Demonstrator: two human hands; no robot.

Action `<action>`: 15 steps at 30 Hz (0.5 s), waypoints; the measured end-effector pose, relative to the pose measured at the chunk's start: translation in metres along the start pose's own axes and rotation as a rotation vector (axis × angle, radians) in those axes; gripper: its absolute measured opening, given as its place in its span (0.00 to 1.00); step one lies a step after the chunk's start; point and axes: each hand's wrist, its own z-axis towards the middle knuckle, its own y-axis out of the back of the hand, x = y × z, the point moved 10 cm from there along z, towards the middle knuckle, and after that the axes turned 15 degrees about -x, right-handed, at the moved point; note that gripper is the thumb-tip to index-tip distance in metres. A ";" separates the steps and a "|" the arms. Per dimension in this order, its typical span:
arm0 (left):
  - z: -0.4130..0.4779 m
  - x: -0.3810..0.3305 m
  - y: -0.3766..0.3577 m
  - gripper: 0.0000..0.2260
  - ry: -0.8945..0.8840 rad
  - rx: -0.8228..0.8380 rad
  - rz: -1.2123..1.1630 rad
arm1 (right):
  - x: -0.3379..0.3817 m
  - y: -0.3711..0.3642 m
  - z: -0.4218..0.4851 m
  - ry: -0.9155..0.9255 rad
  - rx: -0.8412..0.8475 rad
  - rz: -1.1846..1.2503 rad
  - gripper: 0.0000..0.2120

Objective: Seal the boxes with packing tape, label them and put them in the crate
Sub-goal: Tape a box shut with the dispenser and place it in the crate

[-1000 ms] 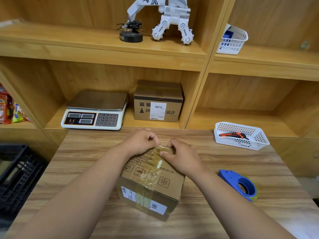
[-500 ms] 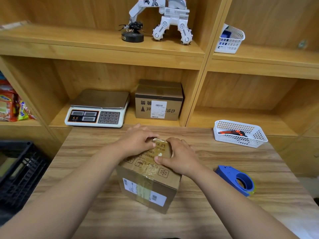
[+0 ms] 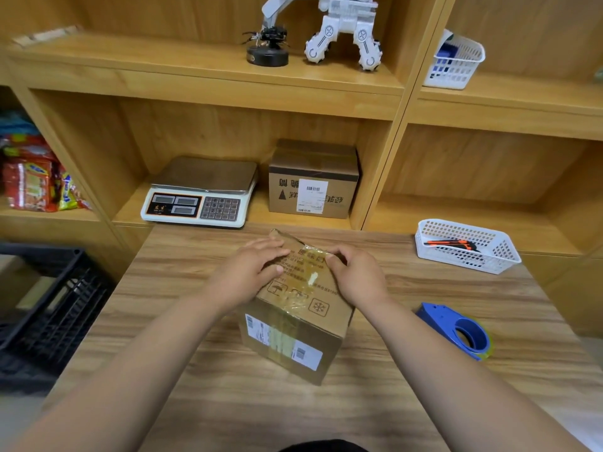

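Cardboard box point(image 3: 295, 324) sits mid-worktop point(image 3: 424, 402), the left hand point(image 3: 248, 275) pressing flat-fingered on its taped top while the right hand point(image 3: 359, 278) pinches loose packing tape point(image 3: 288, 239) at the far edge.

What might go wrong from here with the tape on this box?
1. The tape end sticks up loose past the far edge of the box. It may fold onto itself before the left hand presses it flat.
2. The tape on top looks wrinkled, so the seal may be weak.
3. The dispenser lies beside the right forearm, and a sweep could knock it.
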 end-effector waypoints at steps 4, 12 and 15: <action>-0.039 -0.002 0.050 0.21 0.163 -0.479 0.104 | -0.021 0.018 0.001 -0.167 -0.147 0.130 0.08; -0.082 0.016 0.017 0.34 0.624 -0.546 -0.337 | -0.046 0.021 -0.011 -0.327 -0.137 0.157 0.18; -0.072 0.018 0.009 0.35 0.625 -0.498 -0.314 | -0.041 0.033 -0.014 -0.307 -0.208 0.159 0.17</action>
